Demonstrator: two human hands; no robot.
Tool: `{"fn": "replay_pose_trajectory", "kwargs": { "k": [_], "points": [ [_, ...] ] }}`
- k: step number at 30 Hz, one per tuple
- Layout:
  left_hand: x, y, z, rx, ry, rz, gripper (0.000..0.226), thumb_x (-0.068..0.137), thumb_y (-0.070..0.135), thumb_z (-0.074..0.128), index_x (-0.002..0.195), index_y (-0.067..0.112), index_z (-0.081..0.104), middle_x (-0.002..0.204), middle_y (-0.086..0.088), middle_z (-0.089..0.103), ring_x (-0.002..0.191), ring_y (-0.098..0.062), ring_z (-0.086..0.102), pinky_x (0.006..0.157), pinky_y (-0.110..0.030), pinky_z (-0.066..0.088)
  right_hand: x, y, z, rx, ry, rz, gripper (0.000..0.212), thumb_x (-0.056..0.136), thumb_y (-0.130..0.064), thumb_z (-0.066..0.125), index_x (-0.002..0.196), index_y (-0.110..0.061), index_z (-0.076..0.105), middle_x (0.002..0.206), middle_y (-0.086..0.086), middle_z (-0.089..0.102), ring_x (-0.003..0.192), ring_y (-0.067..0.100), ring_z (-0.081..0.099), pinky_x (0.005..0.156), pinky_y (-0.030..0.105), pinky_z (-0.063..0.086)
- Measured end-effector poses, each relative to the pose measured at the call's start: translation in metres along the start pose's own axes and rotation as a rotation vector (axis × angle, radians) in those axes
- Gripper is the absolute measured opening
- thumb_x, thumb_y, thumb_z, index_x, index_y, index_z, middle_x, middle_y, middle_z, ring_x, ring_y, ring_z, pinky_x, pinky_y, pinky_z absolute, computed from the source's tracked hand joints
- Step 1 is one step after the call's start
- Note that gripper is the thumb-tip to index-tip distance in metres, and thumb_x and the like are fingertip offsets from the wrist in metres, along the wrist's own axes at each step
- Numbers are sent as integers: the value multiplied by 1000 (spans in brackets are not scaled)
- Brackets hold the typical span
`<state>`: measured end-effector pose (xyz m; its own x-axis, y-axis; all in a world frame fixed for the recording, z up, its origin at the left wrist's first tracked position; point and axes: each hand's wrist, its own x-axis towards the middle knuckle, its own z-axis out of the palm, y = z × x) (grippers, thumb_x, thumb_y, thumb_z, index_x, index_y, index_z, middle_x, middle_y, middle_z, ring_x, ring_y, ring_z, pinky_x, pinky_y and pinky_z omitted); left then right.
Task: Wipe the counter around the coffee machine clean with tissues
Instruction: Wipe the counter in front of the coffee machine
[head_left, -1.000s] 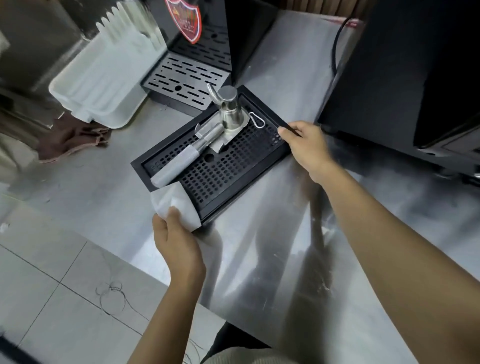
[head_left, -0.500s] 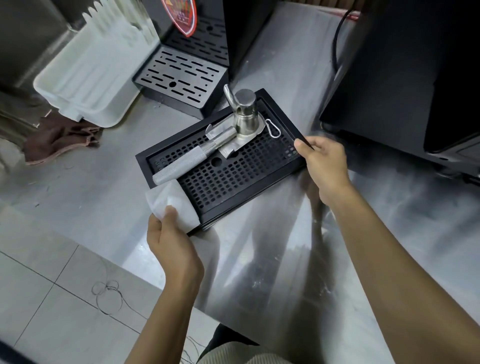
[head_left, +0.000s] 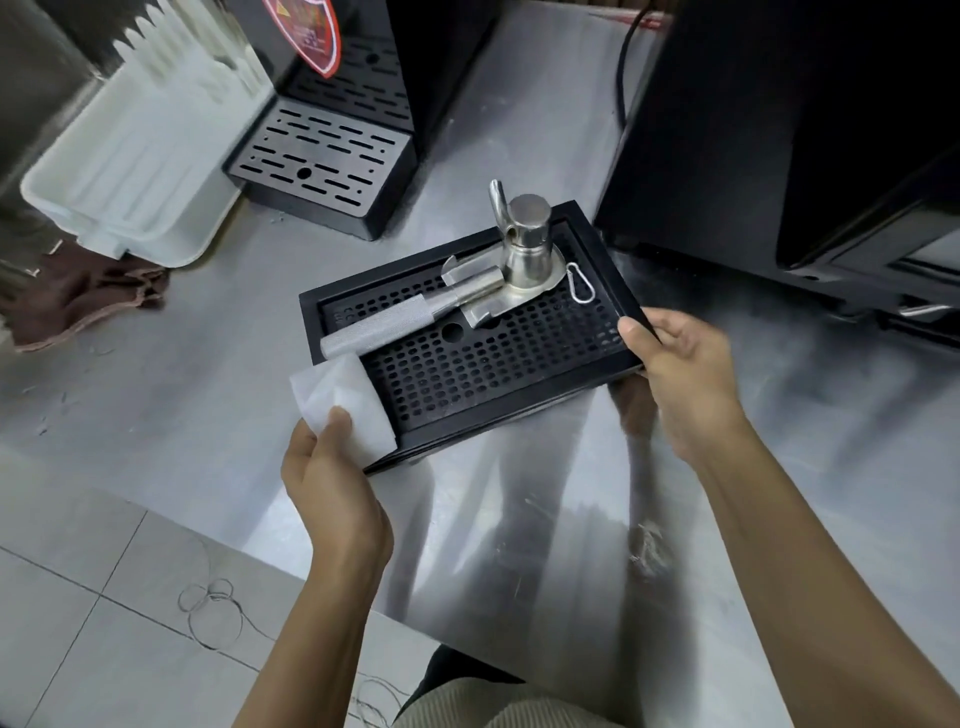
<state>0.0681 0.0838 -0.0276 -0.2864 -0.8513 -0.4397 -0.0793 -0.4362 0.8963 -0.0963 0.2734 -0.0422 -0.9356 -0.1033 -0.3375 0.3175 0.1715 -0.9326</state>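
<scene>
A black perforated drip tray (head_left: 483, 364) sits slightly raised over the steel counter (head_left: 519, 519), held at both ends. My left hand (head_left: 332, 483) grips its near left corner together with a folded white tissue (head_left: 343, 405). My right hand (head_left: 685, 374) clasps the tray's right edge. On the tray lie a metal portafilter (head_left: 405, 317), a steel tamper-like tool (head_left: 524, 239) and a small carabiner clip (head_left: 579, 283). The black coffee machine (head_left: 779, 130) stands at the right rear.
A second black machine with a slotted steel drip grate (head_left: 322, 156) stands at the back left. Beside it lies a white plastic tray (head_left: 135, 166) and a brown cloth (head_left: 78, 296). The counter's front edge runs diagonally above a tiled floor (head_left: 78, 597).
The tray, held in both hands, has shifted rightward and toward me, away from the back-left machine. Both grips are unchanged.
</scene>
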Motion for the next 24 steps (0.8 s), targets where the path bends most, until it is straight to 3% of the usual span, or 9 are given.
{"fn": "replay_pose_trajectory", "kwargs": {
  "k": [2, 7, 9, 13, 18, 24],
  "points": [
    [-6, -2, 2, 17, -51, 1, 18, 94, 5, 48, 91, 11, 64, 85, 1, 65, 85, -18, 59, 81, -30, 45, -13, 5, -14, 8, 43, -28, 11, 93, -11, 63, 95, -18, 71, 89, 1, 76, 87, 20, 72, 90, 40, 56],
    [-27, -8, 5, 87, -187, 10, 20, 94, 3, 45, 90, 9, 63, 81, 2, 65, 80, -16, 59, 79, -30, 45, -49, 14, -47, 108, 186, -30, 14, 93, -7, 63, 87, -19, 70, 72, -4, 74, 62, 12, 66, 58, 21, 54],
    [-37, -10, 5, 111, -236, 8, 21, 95, 2, 45, 86, 10, 62, 77, 4, 64, 77, -14, 59, 79, -30, 44, -63, 20, -59, 140, 221, -23, 15, 93, -5, 62, 88, -18, 70, 76, -5, 75, 69, 8, 68, 63, 16, 53],
    [-53, -15, 10, 154, -304, 12, 21, 95, 3, 45, 90, 8, 64, 77, 5, 68, 74, -9, 62, 74, -26, 45, -85, 31, -82, 176, 276, 7, 12, 92, -7, 63, 94, -15, 71, 90, 2, 76, 85, 14, 70, 81, 23, 52],
    [-69, -19, 35, 141, -422, 7, 21, 96, -1, 43, 92, 4, 63, 72, 9, 69, 67, -3, 65, 59, -13, 49, -98, 38, -109, 221, 370, 14, 10, 93, -7, 61, 95, -13, 69, 82, -6, 75, 78, 8, 68, 77, 18, 53],
    [-68, -28, 79, 192, -560, 34, 19, 96, -1, 45, 96, 2, 64, 71, 13, 69, 67, 0, 64, 61, -11, 48, -91, 45, -136, 312, 478, 8, 8, 93, -7, 61, 100, -6, 66, 76, -8, 74, 76, 7, 67, 78, 19, 53]
  ]
}}
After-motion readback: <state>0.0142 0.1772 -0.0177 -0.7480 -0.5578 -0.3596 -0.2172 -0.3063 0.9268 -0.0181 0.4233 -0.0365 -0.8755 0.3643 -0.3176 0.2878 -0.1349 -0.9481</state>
